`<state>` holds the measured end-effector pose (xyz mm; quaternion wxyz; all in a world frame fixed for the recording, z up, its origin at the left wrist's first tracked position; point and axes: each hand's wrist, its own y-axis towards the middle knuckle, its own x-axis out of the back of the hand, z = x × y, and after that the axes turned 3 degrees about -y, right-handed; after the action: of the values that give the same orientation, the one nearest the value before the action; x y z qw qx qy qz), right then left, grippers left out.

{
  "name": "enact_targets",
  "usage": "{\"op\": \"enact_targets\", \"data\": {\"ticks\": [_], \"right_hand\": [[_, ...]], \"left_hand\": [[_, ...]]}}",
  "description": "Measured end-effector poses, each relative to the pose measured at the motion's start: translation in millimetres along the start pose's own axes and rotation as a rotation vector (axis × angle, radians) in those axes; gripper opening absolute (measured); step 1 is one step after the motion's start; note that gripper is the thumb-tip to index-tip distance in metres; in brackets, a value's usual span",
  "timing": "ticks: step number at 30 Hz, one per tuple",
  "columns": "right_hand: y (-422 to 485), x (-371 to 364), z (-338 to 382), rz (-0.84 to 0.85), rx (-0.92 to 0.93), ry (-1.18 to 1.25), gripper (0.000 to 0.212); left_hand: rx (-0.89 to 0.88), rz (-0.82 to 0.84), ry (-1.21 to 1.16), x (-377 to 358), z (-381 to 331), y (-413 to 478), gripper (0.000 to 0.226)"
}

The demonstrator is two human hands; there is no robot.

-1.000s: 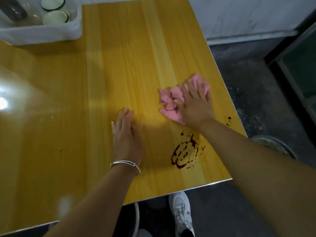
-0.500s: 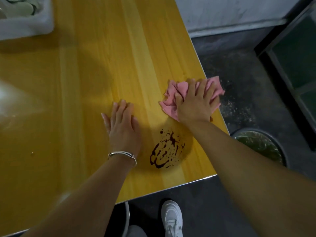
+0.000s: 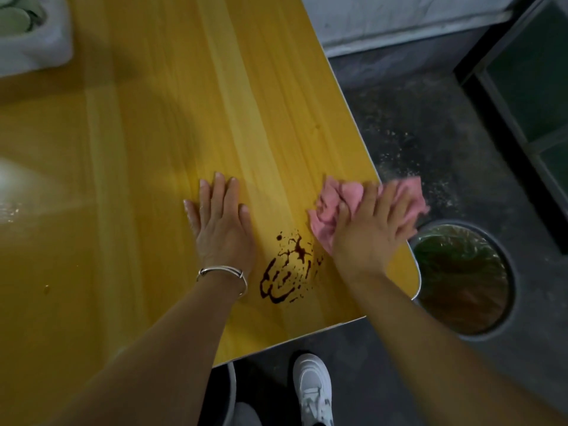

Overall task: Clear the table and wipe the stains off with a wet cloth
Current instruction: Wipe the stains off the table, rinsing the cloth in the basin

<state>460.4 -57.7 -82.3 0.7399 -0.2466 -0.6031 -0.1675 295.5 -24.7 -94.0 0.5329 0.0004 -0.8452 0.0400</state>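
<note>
Yellow wood tabletop (image 3: 138, 179); left hand (image 3: 221, 229) pressed flat on it, fingers (image 3: 219, 192) straight and together, holding nothing. Just right of it, dark splattered stain (image 3: 289, 272), unwiped. Beyond that, crumpled pink cloth (image 3: 338, 198) at the tabletop's right edge, pinned under the right hand (image 3: 368, 238), fingers (image 3: 385, 204) spread straight, cloth bunched past the fingertips.

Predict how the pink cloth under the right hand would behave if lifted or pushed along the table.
Probably floppy: the pink cloth lies bunched in soft folds under the right hand, so it would sag if lifted. Likely light for its size, being thin crumpled fabric. Pushed, it should slide readily over the glossy table, bunching rather than rolling.
</note>
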Motion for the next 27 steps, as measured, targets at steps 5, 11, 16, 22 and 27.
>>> {"op": "enact_targets", "data": {"ticks": [5,11,16,22,27], "right_hand": [[50.6,-2.1,43.8,0.025,0.251,-0.032,0.059],[1.6,1.5,-8.0,0.002,0.159,-0.032,0.058],[34.8,0.4,52.6,0.058,0.151,0.022,0.058],[47.7,1.2,57.5,0.111,0.404,-0.044,0.059],[20.7,3.7,26.8,0.053,0.078,0.000,0.058]], "left_hand": [[-0.004,0.008,0.001,-1.0,2.7,-0.2,0.048],[-0.029,0.022,-0.037,3.2,4.7,-2.4,0.048],[-0.028,0.038,-0.030,3.1,4.4,-0.4,0.050],[-0.016,0.043,-0.067,5.2,4.4,-1.2,0.050],[0.001,0.043,-0.110,7.8,2.6,1.3,0.050]]}}
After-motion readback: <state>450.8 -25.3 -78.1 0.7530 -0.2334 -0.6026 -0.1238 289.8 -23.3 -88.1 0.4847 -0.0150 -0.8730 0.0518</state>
